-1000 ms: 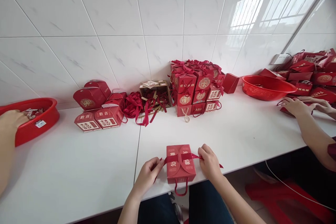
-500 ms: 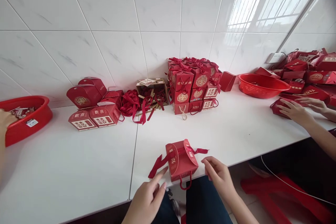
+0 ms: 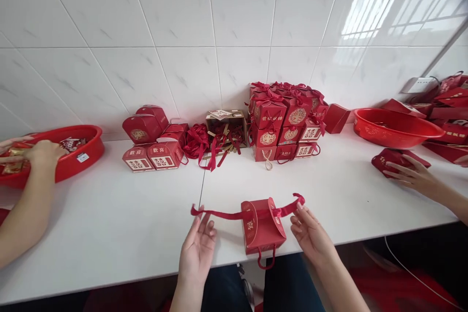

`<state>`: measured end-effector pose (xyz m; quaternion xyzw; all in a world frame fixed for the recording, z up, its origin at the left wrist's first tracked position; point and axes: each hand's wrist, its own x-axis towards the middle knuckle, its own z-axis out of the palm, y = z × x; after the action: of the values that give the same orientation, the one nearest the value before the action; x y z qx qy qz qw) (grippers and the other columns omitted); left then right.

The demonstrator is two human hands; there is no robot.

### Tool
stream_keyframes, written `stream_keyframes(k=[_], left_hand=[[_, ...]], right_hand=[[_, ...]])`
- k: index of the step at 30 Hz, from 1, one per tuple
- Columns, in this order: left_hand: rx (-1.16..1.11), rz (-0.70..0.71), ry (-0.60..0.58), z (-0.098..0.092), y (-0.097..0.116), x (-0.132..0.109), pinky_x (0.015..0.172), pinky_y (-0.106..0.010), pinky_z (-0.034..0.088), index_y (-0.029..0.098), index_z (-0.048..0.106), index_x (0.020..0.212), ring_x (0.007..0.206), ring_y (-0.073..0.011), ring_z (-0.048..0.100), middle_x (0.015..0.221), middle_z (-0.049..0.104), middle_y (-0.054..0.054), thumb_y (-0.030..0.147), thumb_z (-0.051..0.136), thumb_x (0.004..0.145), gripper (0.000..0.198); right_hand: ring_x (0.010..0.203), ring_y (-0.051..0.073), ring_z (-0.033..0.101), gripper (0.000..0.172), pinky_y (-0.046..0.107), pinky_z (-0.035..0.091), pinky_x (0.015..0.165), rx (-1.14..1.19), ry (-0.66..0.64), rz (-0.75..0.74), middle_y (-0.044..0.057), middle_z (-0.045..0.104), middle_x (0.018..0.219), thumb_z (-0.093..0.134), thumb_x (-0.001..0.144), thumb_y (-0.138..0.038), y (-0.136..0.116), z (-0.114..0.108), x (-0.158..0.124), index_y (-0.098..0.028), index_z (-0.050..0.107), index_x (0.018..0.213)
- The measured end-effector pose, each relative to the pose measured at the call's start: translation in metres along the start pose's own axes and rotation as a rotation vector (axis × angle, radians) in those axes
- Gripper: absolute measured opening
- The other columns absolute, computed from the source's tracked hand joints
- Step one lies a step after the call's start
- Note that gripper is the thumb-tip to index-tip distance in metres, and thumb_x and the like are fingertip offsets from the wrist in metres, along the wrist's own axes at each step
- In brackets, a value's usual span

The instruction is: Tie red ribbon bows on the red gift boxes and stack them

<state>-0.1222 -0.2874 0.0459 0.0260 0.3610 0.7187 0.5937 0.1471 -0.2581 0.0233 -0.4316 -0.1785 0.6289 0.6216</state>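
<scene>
A small red gift box [image 3: 263, 228] with open curved flaps stands near the table's front edge, its cord handle hanging over the edge. A red ribbon [image 3: 223, 214] runs through its top and stretches out to both sides. My left hand [image 3: 197, 249] is left of the box, fingers mostly extended, fingertips pinching the ribbon's left end. My right hand [image 3: 310, 233] is right of the box, fingertips holding the ribbon's right end.
Tied red boxes [image 3: 285, 122] are stacked at the wall beside a carton of ribbons [image 3: 225, 130] and untied boxes [image 3: 153, 145]. Another person's hand [image 3: 42, 152] reaches into a red basin [image 3: 82, 148] on the left. On the right, another hand [image 3: 415, 174] rests by a flat box [image 3: 393, 157] near a second basin [image 3: 397, 129].
The box's flaps have opened and the ribbon has come loose. My hands moved apart and now pull the ribbon ends out sideways. The view shifted left.
</scene>
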Motion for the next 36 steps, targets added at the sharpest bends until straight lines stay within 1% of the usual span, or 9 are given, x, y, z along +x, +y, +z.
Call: stream_keyframes(k=[4,7,11,14,18,21,27,33,36], left_hand=[[0.027,0.173,0.059,0.007,0.014,-0.002,0.050,-0.021,0.049,0.015,0.070,0.095,0.065,-0.0114,0.059,0.073,0.063,-0.001,0.020,0.065,0.081,0.016],[0.027,0.225,0.035,0.012,0.026,-0.009,0.054,-0.022,0.050,0.018,0.068,0.089,0.070,-0.0113,0.058,0.081,0.063,0.001,0.019,0.070,0.074,0.015],[0.028,0.196,-0.084,0.022,0.037,-0.018,0.070,-0.028,0.053,0.018,0.062,0.072,0.085,-0.0161,0.059,0.084,0.060,0.000,0.023,0.070,0.071,0.009],[0.034,0.222,-0.239,0.039,0.042,-0.021,0.081,-0.032,0.052,0.017,0.052,0.058,0.083,-0.0172,0.057,0.073,0.054,-0.001,0.031,0.067,0.073,0.025],[0.190,0.305,-0.474,0.072,0.044,-0.023,0.064,-0.026,0.048,0.018,0.041,0.057,0.061,-0.0107,0.045,0.062,0.038,0.004,0.023,0.073,0.069,0.034],[0.354,0.378,-0.481,0.096,0.043,-0.028,0.049,-0.020,0.034,0.019,0.038,0.062,0.050,-0.0068,0.032,0.060,0.033,0.006,0.012,0.072,0.070,0.036],[0.456,0.277,-0.618,0.124,0.045,-0.034,0.042,-0.018,0.019,0.023,0.057,0.088,0.042,-0.0062,0.016,0.051,0.019,0.009,0.039,0.055,0.088,0.016],[0.450,0.423,-0.723,0.140,0.055,-0.034,0.059,-0.025,0.042,0.015,0.067,0.089,0.057,-0.0124,0.045,0.059,0.050,-0.001,0.043,0.051,0.090,0.032],[0.487,0.333,-0.825,0.149,0.062,-0.037,0.066,-0.027,0.043,0.012,0.070,0.088,0.065,-0.0147,0.049,0.064,0.056,-0.004,0.042,0.048,0.091,0.037]], right_hand=[[0.072,0.012,0.062,0.020,0.022,0.052,0.055,0.052,0.036,-0.089,-0.003,0.061,0.081,0.076,0.075,-0.033,-0.015,0.003,-0.007,-0.025,0.058,0.078],[0.071,0.010,0.061,0.020,0.021,0.054,0.064,0.078,0.065,-0.173,-0.005,0.061,0.081,0.077,0.073,-0.029,-0.029,0.006,-0.013,-0.025,0.059,0.080],[0.072,0.008,0.060,0.022,0.021,0.054,0.067,0.046,0.069,-0.338,-0.005,0.063,0.086,0.079,0.071,-0.025,-0.049,0.015,-0.018,-0.026,0.062,0.085],[0.075,0.012,0.062,0.019,0.024,0.053,0.068,-0.049,0.055,-0.489,-0.002,0.065,0.083,0.079,0.071,-0.028,-0.063,0.026,-0.021,-0.023,0.064,0.082],[0.072,0.013,0.062,0.022,0.026,0.051,0.066,-0.256,0.070,-0.674,0.001,0.067,0.079,0.080,0.071,-0.028,-0.076,0.041,-0.026,-0.020,0.067,0.086],[0.067,0.013,0.062,0.020,0.026,0.050,0.062,-0.313,0.044,-0.790,0.001,0.067,0.075,0.078,0.074,-0.027,-0.081,0.051,-0.030,-0.021,0.067,0.089],[0.060,0.013,0.058,0.012,0.026,0.046,0.052,-0.366,-0.069,-0.855,0.001,0.064,0.071,0.071,0.081,-0.028,-0.088,0.064,-0.034,-0.020,0.069,0.089],[0.056,0.013,0.054,0.011,0.027,0.045,0.051,-0.389,-0.083,-0.889,0.001,0.065,0.070,0.072,0.079,-0.027,-0.096,0.075,-0.040,-0.020,0.070,0.087],[0.059,0.012,0.053,0.009,0.026,0.044,0.052,-0.381,-0.136,-0.856,0.001,0.064,0.071,0.071,0.081,-0.029,-0.100,0.080,-0.043,-0.020,0.070,0.084]])
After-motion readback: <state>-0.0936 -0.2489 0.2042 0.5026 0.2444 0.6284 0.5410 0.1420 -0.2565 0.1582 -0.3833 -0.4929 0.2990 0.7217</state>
